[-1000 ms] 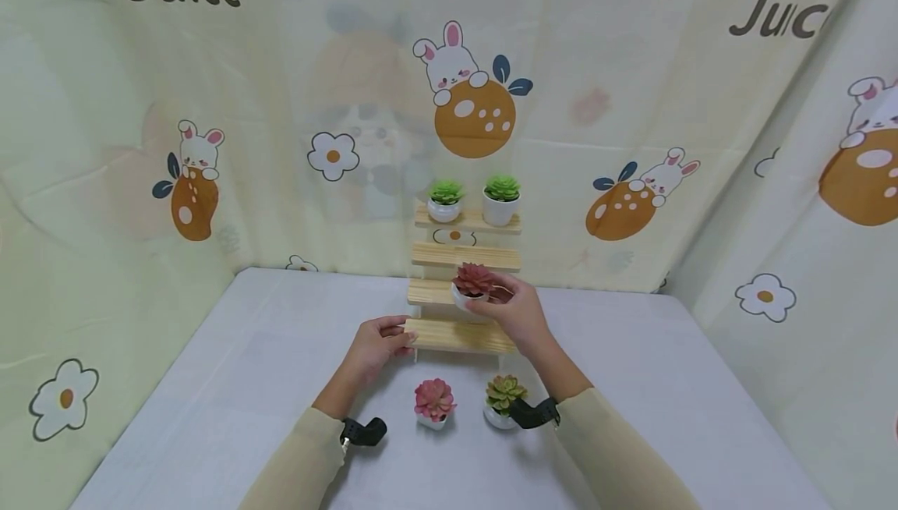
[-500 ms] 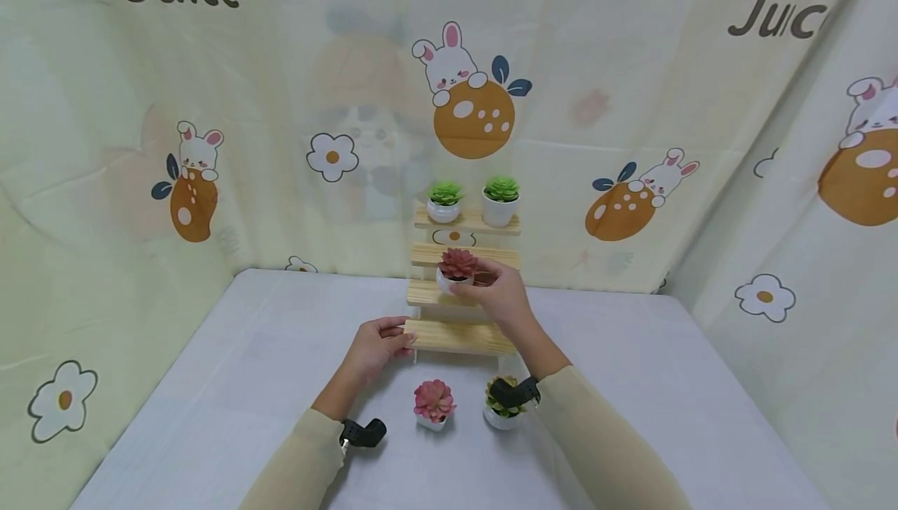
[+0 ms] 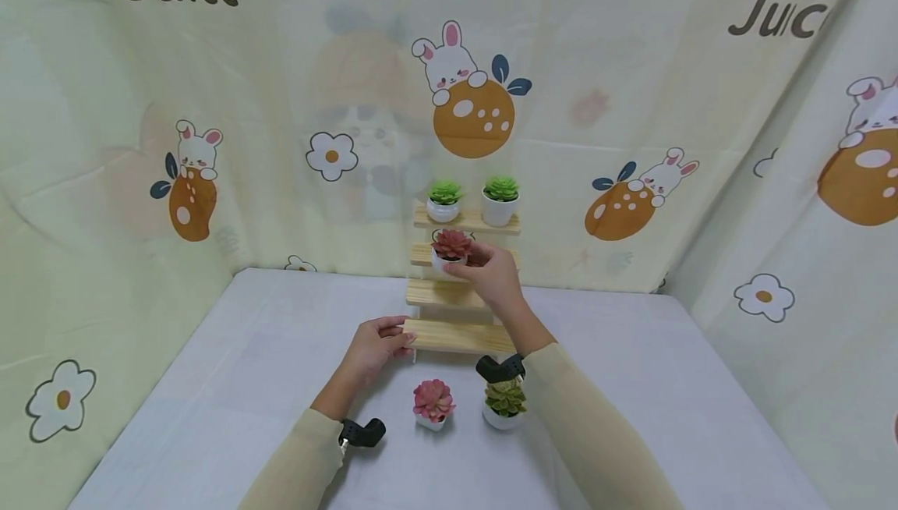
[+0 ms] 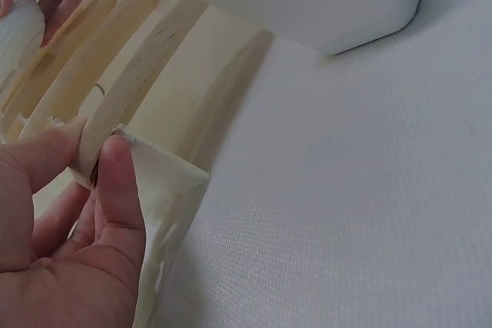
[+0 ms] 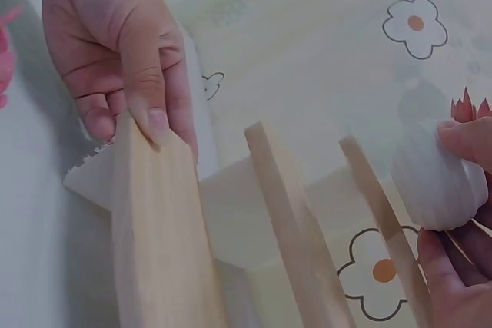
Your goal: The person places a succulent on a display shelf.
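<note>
A tiered wooden shelf stand stands at the back of the table. My left hand pinches the left end of its lowest board, thumb on top, as the left wrist view also shows. In my right hand is a dark red potted succulent, its white ribbed pot gripped between thumb and fingers. It is at the left part of the second board from the top; whether the pot touches that board I cannot tell.
Two green potted succulents stand on the top board. On the table in front of the stand are a pink potted succulent and a yellow-green one, partly behind the right wrist camera. A printed curtain hangs behind.
My right hand has carried the dark red succulent up and leftward, from in front of the third board to the second board from the top. The left hand stays on the lowest board.
</note>
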A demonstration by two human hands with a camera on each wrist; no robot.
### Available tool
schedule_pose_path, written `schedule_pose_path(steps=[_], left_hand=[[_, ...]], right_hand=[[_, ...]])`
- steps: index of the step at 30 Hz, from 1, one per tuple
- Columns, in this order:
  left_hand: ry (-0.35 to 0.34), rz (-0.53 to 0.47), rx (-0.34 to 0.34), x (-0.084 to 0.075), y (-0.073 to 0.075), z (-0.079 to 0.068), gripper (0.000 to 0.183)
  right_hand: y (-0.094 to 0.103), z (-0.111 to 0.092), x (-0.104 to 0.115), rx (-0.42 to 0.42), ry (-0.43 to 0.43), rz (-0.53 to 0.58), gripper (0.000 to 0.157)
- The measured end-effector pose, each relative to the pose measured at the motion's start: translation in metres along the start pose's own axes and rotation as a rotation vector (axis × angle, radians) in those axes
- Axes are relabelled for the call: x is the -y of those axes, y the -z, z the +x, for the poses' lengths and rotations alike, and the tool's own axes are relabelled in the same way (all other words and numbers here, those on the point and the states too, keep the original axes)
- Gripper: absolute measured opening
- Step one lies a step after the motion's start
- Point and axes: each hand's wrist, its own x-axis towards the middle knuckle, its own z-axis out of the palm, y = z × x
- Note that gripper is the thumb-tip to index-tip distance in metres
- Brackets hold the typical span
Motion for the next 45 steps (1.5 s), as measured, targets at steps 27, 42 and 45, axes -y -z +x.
schedule_pose_path(steps=[27, 42, 45], left_hand=[[0.007, 0.009, 0.009, 0.001, 0.002, 0.002, 0.043], [-0.027, -0.035, 0.03, 0.001, 0.001, 0.003, 0.042], [-0.039, -0.04, 0.032, 0.001, 0.001, 0.002, 0.043]], right_hand=[[-0.014, 0.027, 0.005, -0.014, 0.031, -0.08, 0.043], [-0.013, 0.034, 0.004, -0.009, -0.015, -0.052, 0.052], [-0.012, 0.034, 0.003, 0.012, -0.011, -0.031, 0.051]])
